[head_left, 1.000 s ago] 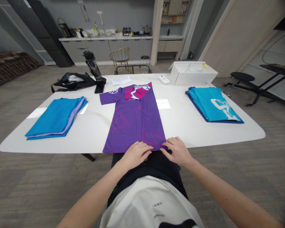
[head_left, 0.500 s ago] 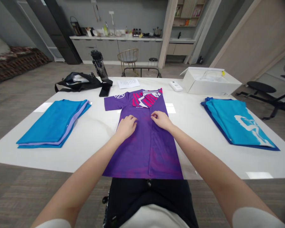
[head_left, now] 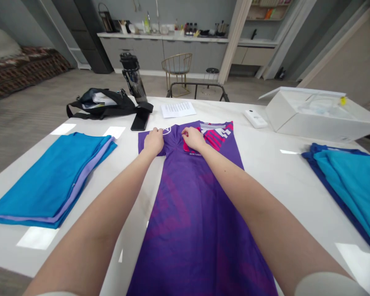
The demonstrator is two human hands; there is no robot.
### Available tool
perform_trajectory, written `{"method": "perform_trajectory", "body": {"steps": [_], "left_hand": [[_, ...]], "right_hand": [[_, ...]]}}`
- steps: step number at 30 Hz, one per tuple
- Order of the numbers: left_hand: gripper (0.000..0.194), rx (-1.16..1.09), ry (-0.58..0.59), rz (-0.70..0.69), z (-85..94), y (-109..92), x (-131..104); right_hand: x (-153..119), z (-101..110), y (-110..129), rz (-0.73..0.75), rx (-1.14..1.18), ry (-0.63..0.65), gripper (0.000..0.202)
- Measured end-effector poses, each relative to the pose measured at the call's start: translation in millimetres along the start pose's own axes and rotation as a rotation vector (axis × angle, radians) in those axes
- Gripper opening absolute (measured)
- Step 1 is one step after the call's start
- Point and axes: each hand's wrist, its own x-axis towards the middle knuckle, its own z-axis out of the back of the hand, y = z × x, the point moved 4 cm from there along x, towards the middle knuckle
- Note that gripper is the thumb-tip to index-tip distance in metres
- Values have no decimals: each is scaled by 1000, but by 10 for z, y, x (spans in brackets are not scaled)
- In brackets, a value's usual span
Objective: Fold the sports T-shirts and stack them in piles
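A purple T-shirt (head_left: 191, 222) lies lengthwise on the white table (head_left: 135, 181), its pink-and-white patterned collar end away from me. My left hand (head_left: 154, 141) has its fingers curled onto the sleeve beside the round white emblem. With thumb and finger together, my right hand (head_left: 193, 137) pinches the cloth near the shoulder, left of the collar. Creases run through the cloth between both hands. The sleeve on the right side does not show; the body there narrows to a straight folded edge.
Folded blue and lilac clothes (head_left: 54, 172) lie at left, folded teal and navy clothes (head_left: 351, 181) at right. Along the back are a black bag (head_left: 101, 105), a bottle (head_left: 133, 78), a phone (head_left: 140, 120), a printed sheet (head_left: 179, 109), a white device (head_left: 255, 119) and an open white box (head_left: 320, 119).
Both hands have moved from the middle of the T-shirt up to its left sleeve and shoulder, where they now grip the cloth. The view has moved closer.
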Motion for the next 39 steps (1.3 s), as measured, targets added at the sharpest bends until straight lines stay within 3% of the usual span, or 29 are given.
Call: {"method": "perform_trajectory", "body": {"steps": [5, 9, 16, 19, 23, 25, 28, 32, 34, 36, 37, 39], "left_hand": [[46, 68, -21, 101, -125, 282, 188], [45, 75, -20, 158, -141, 482, 242], [45, 87, -5, 237, -121, 687, 245], [42, 167, 21, 189, -29, 760, 250], [32, 67, 56, 180, 302, 806, 243], [30, -195, 60, 183, 515, 675, 214], [30, -739, 24, 106, 797, 164, 131], [36, -1240, 291, -135, 891, -782, 0], [41, -1307, 497, -226, 807, -1091, -33], [40, -1255, 578, -244, 652, -1193, 11], [36, -1188, 544, -229, 557, -1180, 69], [27, -935, 359, -177, 361, -1086, 220]], "right_hand": [[448, -170, 188, 57, -121, 9, 36], [705, -288, 148, 13, -150, 73, 44], [783, -363, 71, 41, -135, 25, 25], [757, -346, 84, 75, -125, 14, 20], [732, -231, 47, 82, -59, -58, 20], [717, -117, -12, 100, -5, -107, 20], [650, 125, -181, 135, 77, -167, 21], [405, 491, -633, -57, 171, -214, 29], [216, 634, -888, -199, 189, -205, 27], [10, 730, -1086, -282, 192, -167, 22], [-91, 762, -1152, -295, 185, -142, 26], [-285, 794, -1215, -283, 154, -82, 41]]}}
